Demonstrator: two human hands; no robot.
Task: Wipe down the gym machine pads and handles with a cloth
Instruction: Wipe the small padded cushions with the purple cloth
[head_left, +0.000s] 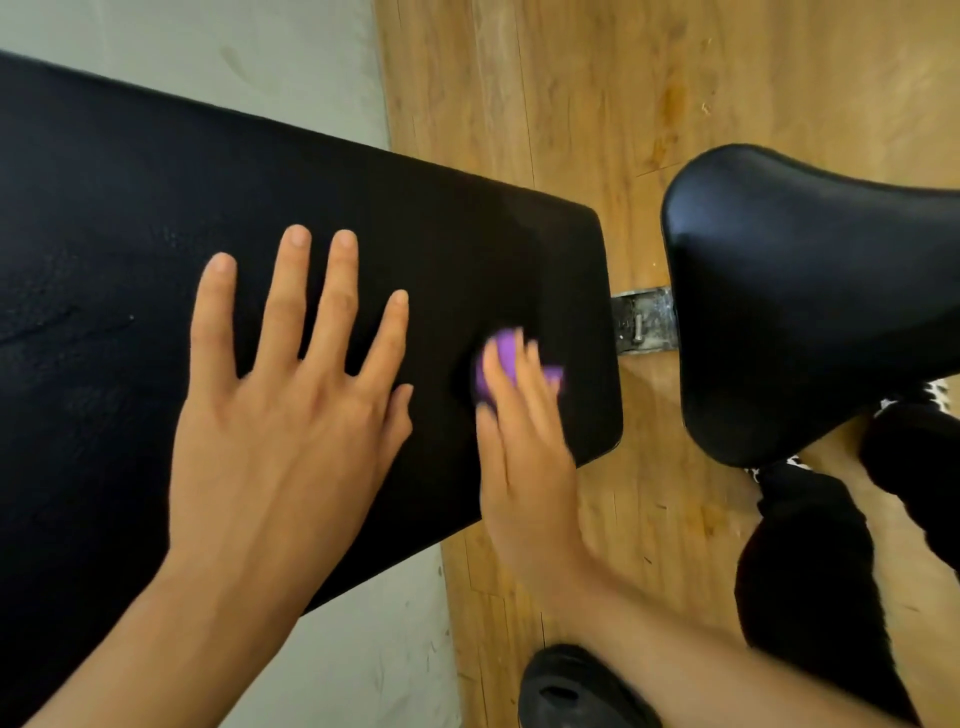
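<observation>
Wooden floor (571, 104) lies under everything, but what matters is the purple cloth (501, 351). It is bunched small on the right end of the long pad (130, 208), close to the pad's rounded edge. I judge it light, soft and limp. It will slide easily over slick vinyl, so it is best taken as a wad under the palm and fingers rather than by a corner.

My right grip (524, 441) lies on top of it, fingers draped over the wad and pressing it to the pad. The blur hides whether they curl round the cloth or just lie flat on it, so I cannot tell. Just to the left, my left grip (280, 415) rests flat on the same pad, fingers straight and spread, holding nothing.

The pad looks firm under its skin, and I expect it to take pressure without giving. To the right, across a gap bridged by a metal bracket (641, 325), sits the seat pad (805, 291), glossy and untouched by either grip.

By my count: one cloth, two pads, one bracket, no handles in view. At the far left is a pale mat (234, 41). Nearest to me are one black shoe (576, 686) and my dark trouser legs (810, 571).
</observation>
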